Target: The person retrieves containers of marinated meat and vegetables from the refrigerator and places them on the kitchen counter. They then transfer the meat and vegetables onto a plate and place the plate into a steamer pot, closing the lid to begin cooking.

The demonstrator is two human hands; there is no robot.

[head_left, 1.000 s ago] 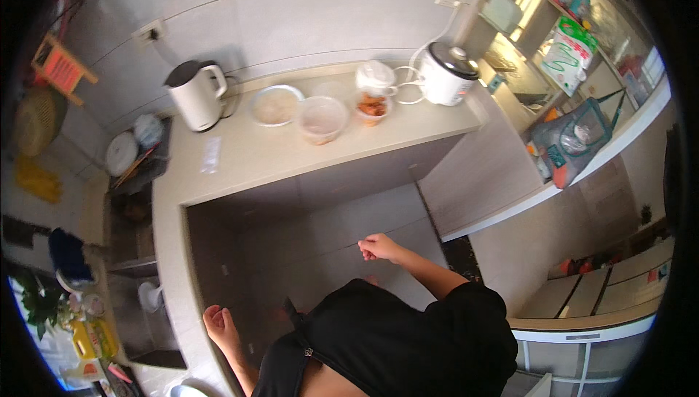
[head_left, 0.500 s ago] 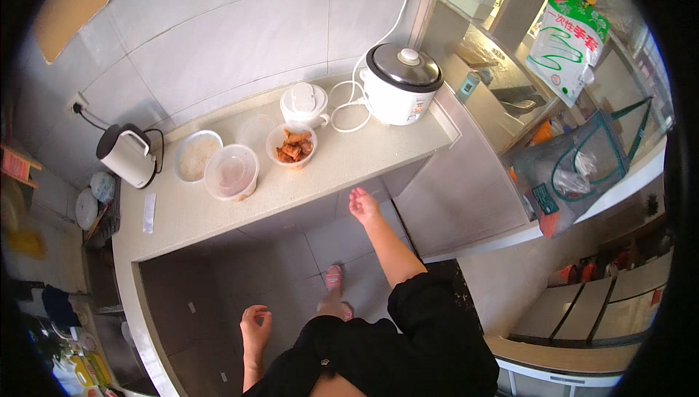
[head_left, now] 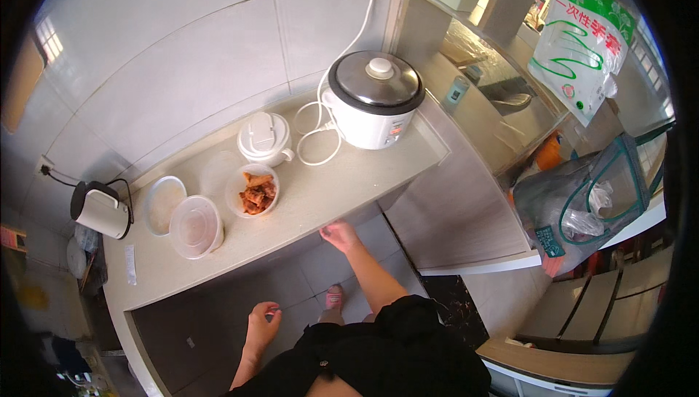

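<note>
Currently, round tub (head_left: pixel 233 191) of browned food pieces (head_left: pixel 257 195) is seen left of centre, up-left of the nearer right hand (head_left: pixel 339 236); left hand (head_left: pixel 263 324) is held lower. Both are loosely curled, nothing visibly gripped.

Head view: fisheye, left of a side-by-side pair worn on the person's head. Upright; looks down and forward. Wide framing: wall (head_left: pixel 196 48) at top, desk (head_left: pixel 338 187) mid-frame, left hand (head_left: pixel 260 328) and right hand (head_left: pixel 341 237) lower, black clothing (head_left: pixel 386 357) nearest. Edges bow toward rim.
</note>
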